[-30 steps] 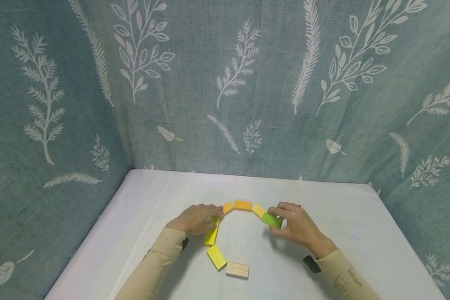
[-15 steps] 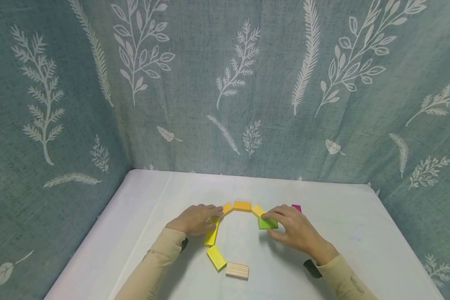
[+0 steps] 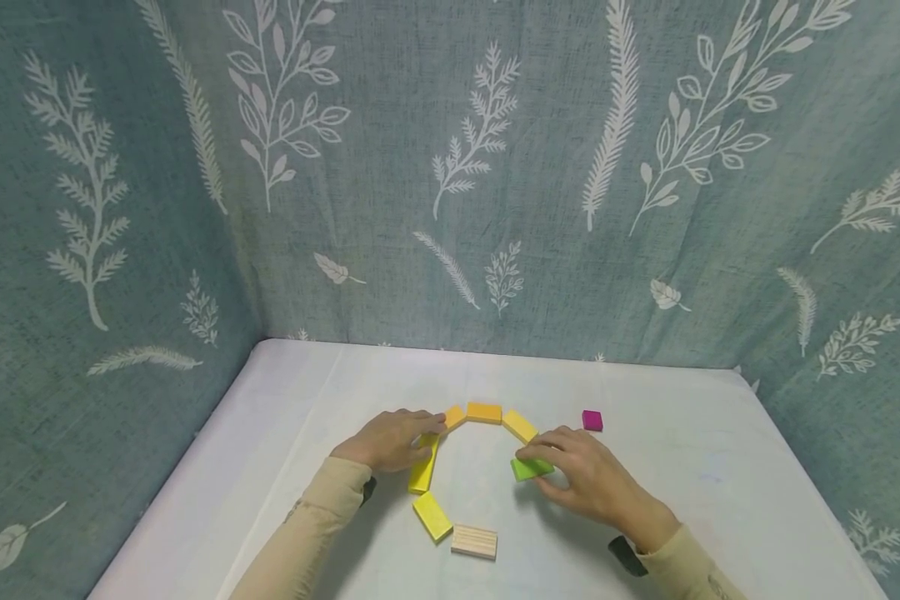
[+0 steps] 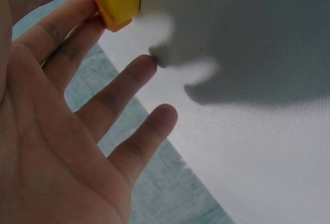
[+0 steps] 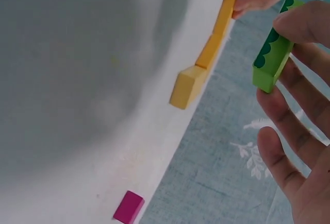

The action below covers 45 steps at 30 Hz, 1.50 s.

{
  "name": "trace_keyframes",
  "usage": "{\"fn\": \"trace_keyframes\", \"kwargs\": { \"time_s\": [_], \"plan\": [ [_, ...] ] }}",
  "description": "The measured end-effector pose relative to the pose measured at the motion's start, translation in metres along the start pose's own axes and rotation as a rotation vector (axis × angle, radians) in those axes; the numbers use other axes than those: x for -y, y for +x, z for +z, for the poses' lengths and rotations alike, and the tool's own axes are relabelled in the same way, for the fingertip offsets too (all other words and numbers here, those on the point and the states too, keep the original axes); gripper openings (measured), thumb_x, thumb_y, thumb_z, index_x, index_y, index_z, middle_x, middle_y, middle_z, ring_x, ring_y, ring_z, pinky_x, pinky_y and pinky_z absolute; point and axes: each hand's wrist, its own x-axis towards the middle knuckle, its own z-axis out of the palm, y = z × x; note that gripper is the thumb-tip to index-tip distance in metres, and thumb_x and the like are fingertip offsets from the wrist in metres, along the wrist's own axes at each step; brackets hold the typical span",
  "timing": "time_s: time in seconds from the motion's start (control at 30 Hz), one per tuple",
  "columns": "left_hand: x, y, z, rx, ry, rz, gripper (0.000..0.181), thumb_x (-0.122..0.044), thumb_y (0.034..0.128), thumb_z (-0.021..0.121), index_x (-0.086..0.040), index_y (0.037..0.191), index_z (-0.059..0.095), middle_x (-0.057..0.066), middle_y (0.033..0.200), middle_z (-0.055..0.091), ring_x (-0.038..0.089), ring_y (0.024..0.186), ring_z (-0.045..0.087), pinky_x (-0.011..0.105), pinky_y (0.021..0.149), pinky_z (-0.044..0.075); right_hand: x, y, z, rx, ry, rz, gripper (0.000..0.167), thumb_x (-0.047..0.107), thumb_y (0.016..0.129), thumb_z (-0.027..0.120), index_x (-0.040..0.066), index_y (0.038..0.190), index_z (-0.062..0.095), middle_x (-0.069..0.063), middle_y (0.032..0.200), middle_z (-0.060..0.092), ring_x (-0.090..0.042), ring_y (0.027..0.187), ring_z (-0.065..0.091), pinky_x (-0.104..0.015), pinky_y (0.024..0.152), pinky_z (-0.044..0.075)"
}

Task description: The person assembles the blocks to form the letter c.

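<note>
My right hand (image 3: 600, 475) pinches a light green block (image 3: 531, 470) between thumb and fingers above the table, inside the curve of blocks. A dark green scalloped pattern runs along it in the right wrist view. My left hand (image 3: 390, 440) rests at a long yellow block (image 3: 423, 473), its index finger reaching a small orange block (image 3: 455, 416). Those fingers look fairly straight in the left wrist view, with the outer two apart from any block. An orange block (image 3: 484, 412) and a pale yellow block (image 3: 520, 426) continue the curve.
A yellow block (image 3: 432, 516) and a plain wooden block (image 3: 475, 541) lie at the curve's near end. One magenta block (image 3: 592, 420) sits apart at the right. Patterned cloth (image 3: 390, 167) surrounds the white tabletop (image 3: 682, 433) at the back and sides.
My right hand has drawn the green block nearer and to the left, turning it, away from the pale yellow block. The magenta block has come into full view. My left hand stays put.
</note>
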Motion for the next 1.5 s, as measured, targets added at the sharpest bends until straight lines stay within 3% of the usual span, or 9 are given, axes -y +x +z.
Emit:
{"fn": "trace_keyframes", "kwargs": {
  "time_s": [0.47, 1.2, 1.33, 1.5],
  "plan": [
    [0.000, -0.003, -0.001, -0.001, 0.003, 0.003, 0.041, -0.021, 0.0997, 0.064, -0.015, 0.140, 0.062, 0.002, 0.150, 0.053, 0.030, 0.133, 0.053, 0.049, 0.110, 0.044, 0.015, -0.023, 0.003, 0.038, 0.016, 0.013, 0.041, 0.016, 0.075, 0.087, 0.022, 0.113, 0.073, 0.014, 0.112, 0.069, -0.006, 0.102, 0.063, -0.030, 0.083, 0.054],
    [0.000, -0.001, 0.000, 0.006, 0.021, 0.002, 0.041, -0.023, 0.1002, 0.064, -0.017, 0.141, 0.062, 0.000, 0.151, 0.052, 0.029, 0.133, 0.053, 0.048, 0.110, 0.045, 0.031, -0.024, 0.009, 0.111, 0.059, -0.105, 0.044, 0.015, 0.073, 0.090, 0.022, 0.113, 0.073, 0.014, 0.109, 0.070, -0.005, 0.102, 0.063, -0.029, 0.087, 0.056],
    [0.001, -0.001, 0.001, -0.002, 0.016, 0.010, 0.041, -0.022, 0.1000, 0.064, -0.017, 0.141, 0.062, 0.000, 0.151, 0.052, 0.029, 0.132, 0.054, 0.048, 0.109, 0.045, 0.033, -0.022, 0.011, 0.150, 0.066, -0.112, 0.040, 0.017, 0.075, 0.089, 0.022, 0.112, 0.073, 0.014, 0.109, 0.070, -0.005, 0.102, 0.063, -0.029, 0.088, 0.056],
    [0.000, -0.001, -0.001, -0.001, 0.014, 0.013, 0.041, -0.022, 0.1000, 0.064, -0.016, 0.140, 0.062, 0.001, 0.151, 0.053, 0.029, 0.132, 0.054, 0.049, 0.109, 0.045, 0.036, -0.022, 0.012, 0.254, 0.089, -0.067, 0.035, 0.020, 0.080, 0.086, 0.024, 0.113, 0.073, 0.016, 0.111, 0.069, -0.004, 0.104, 0.062, -0.033, 0.091, 0.056]
  ]
}}
